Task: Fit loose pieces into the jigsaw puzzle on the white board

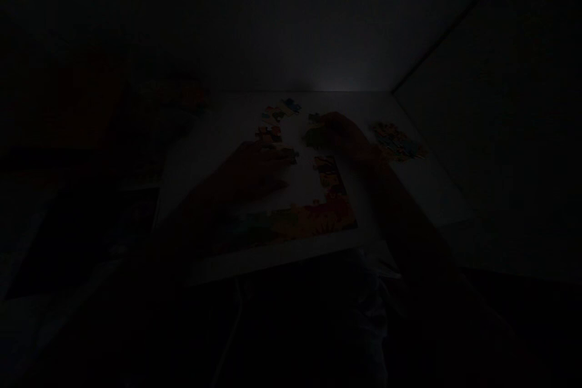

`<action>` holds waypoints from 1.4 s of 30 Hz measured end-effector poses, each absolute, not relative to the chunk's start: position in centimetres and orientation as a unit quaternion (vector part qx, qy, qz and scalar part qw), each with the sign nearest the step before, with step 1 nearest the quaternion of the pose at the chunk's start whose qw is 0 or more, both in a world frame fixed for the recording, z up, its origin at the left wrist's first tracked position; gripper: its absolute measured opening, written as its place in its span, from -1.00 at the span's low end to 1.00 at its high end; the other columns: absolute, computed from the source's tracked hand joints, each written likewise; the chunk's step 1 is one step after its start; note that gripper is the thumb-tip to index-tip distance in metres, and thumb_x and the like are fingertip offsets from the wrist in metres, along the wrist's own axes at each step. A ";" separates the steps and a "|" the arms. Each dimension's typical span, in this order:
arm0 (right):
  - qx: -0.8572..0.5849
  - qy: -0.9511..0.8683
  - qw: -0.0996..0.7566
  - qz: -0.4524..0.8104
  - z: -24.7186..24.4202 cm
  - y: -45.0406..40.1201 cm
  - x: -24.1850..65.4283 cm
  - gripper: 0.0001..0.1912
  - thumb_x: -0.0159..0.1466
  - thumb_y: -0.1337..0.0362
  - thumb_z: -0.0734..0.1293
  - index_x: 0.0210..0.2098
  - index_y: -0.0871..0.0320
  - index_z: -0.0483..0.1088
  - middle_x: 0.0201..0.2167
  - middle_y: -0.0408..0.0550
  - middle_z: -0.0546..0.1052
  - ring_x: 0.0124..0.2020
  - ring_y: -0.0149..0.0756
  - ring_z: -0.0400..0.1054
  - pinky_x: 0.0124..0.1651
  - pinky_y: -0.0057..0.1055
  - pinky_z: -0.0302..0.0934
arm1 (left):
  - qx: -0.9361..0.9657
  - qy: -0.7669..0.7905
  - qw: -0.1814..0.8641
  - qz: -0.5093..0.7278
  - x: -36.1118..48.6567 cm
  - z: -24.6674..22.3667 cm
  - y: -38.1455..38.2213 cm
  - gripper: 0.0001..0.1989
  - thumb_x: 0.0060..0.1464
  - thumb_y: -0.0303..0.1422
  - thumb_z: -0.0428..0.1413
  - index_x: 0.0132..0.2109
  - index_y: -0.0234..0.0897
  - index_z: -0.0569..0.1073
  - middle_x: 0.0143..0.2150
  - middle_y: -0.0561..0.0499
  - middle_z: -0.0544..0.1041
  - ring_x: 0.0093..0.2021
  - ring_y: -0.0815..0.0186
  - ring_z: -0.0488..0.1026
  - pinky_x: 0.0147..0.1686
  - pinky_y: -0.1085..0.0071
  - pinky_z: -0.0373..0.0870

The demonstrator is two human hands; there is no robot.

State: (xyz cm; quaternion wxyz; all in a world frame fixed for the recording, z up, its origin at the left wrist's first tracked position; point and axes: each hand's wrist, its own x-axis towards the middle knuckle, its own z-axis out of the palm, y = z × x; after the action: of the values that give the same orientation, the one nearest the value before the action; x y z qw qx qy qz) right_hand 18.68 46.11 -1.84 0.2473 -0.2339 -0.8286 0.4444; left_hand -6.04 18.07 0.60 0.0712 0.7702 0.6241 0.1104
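The view is very dark. My left hand (257, 167) lies over the left part of a pale table, its fingers stretched out and apart. Its fingertips reach a jigsaw puzzle piece (288, 156). My right hand (343, 133) is bent over the far middle, thumb and fingers closed on a small greenish puzzle piece (314, 117). Just below those fingers is a larger green piece (313, 137). Joined pieces form an L-shaped puzzle section (295, 218) along the near side and up the right. Loose pieces (273, 114) lie beyond my left hand.
A heap of puzzle pieces (398, 142) sits on the right of the table (422, 194). Walls rise behind and to the right. At the left are a dim reddish shape (91, 109) and a dark flat thing (91, 236). My legs are below the table's near edge.
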 end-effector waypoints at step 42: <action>-0.213 -0.886 0.129 0.391 -1.9 47.7 22.1 -0.29 0.25 -0.44 0.77 0.19 -0.19 0.83 0.29 0.12 0.62 0.34 0.31 0.59 0.53 0.33 0.60 | 0.607 0.770 0.079 0.179 -10.5 1.2 18.3 -0.52 0.62 -0.10 0.26 0.46 -0.25 0.71 0.51 -0.34 0.67 0.52 -0.19 0.60 0.58 -0.14 0.56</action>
State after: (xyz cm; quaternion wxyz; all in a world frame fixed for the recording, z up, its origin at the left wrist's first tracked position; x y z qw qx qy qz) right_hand 22.05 47.66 -1.87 0.1288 -0.2128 -0.8863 0.3906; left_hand -10.51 18.31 1.21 0.0786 0.6073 0.7701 0.1786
